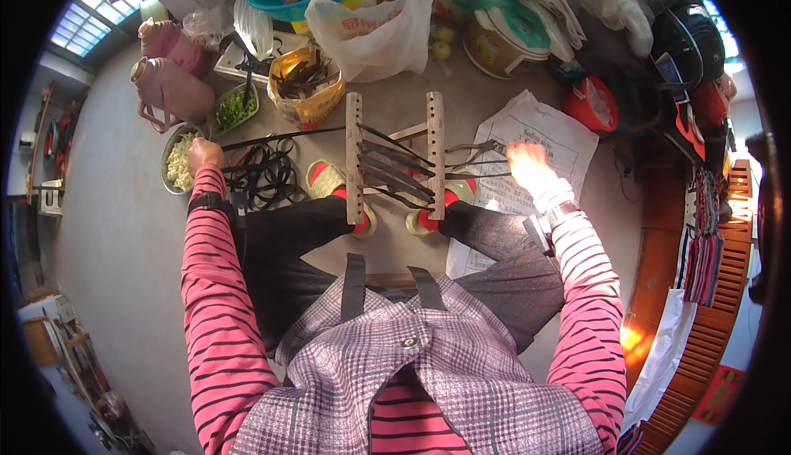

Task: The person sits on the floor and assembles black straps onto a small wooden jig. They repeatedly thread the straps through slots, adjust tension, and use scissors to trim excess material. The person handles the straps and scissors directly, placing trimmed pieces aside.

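Between my knees stands a wooden frame (354, 158), two rails with rows of holes joined by crosspieces. Black straps (400, 167) run back and forth between the rails. My left hand (204, 154) is closed on a black strap (284, 135) that stretches from the left rail. On the other side my right hand (530, 163), bright with sunlight, is closed around the black strap's other stretch (486, 176), coming off the right rail. Pliers (474, 152) lie just left of my right hand. A loose heap of black strap (268, 177) is on the floor near my left foot.
A bowl of pale pieces (177, 163) sits beside my left hand, with a tray of greens (236, 111) and pink jugs (169, 88) beyond. A yellow basket (306, 113), white bag (371, 39) and lidded bucket (503, 47) stand ahead. Printed sheet (535, 117) lies at right.
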The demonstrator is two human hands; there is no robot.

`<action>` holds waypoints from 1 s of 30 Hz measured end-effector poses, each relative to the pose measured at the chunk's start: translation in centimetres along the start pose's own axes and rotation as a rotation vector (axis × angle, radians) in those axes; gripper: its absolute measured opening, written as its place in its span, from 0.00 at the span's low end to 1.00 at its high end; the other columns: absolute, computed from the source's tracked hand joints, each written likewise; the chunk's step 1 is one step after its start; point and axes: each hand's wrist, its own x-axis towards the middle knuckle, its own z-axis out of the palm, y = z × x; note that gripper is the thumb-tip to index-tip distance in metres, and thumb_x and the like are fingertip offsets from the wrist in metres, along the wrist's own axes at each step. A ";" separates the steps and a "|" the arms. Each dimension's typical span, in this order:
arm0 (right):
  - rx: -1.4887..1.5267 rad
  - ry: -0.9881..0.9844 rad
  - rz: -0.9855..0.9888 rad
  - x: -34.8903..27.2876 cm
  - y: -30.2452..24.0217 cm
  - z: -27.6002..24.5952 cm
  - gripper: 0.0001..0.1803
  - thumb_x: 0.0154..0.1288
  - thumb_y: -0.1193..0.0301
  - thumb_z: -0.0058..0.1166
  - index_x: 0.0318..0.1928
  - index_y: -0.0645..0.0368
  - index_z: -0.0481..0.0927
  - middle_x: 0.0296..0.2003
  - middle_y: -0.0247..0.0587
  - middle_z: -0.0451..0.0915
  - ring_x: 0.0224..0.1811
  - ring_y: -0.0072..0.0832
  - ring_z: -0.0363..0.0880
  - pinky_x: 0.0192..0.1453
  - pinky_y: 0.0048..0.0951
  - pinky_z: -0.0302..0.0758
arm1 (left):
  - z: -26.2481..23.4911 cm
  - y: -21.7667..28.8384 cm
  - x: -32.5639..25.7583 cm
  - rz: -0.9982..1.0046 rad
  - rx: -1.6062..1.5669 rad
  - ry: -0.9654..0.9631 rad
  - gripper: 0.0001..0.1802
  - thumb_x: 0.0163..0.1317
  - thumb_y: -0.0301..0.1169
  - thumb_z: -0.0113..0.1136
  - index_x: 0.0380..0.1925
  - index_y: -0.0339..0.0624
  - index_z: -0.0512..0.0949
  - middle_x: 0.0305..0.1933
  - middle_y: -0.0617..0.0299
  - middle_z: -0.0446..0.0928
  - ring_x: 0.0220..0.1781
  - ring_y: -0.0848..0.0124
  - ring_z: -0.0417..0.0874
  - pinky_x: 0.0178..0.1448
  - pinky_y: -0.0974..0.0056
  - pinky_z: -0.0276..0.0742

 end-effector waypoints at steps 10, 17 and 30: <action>0.382 -0.286 0.291 0.5 0.2 -2.0 0.13 0.59 0.65 0.54 0.39 0.62 0.78 0.34 0.56 0.80 0.40 0.50 0.80 0.45 0.45 0.74 | 2.0 -0.4 0.7 0.034 0.079 0.012 0.15 0.59 0.33 0.51 0.43 0.41 0.81 0.49 0.49 0.80 0.53 0.53 0.81 0.55 0.54 0.78; 0.662 -0.443 0.408 1.5 0.4 -2.4 0.13 0.60 0.69 0.52 0.42 0.62 0.79 0.30 0.52 0.80 0.34 0.39 0.81 0.37 0.38 0.77 | 6.6 3.6 -1.3 0.609 -0.271 0.150 0.11 0.54 0.37 0.56 0.29 0.42 0.82 0.30 0.47 0.80 0.36 0.49 0.82 0.42 0.53 0.78; 1.328 -0.461 0.468 1.3 1.1 -1.6 0.07 0.61 0.75 0.46 0.36 0.62 0.77 0.28 0.33 0.78 0.28 0.20 0.77 0.27 0.23 0.76 | 12.2 13.4 -12.1 0.373 -1.022 -0.800 0.08 0.60 0.29 0.55 0.33 0.38 0.81 0.23 0.64 0.78 0.22 0.75 0.73 0.21 0.67 0.68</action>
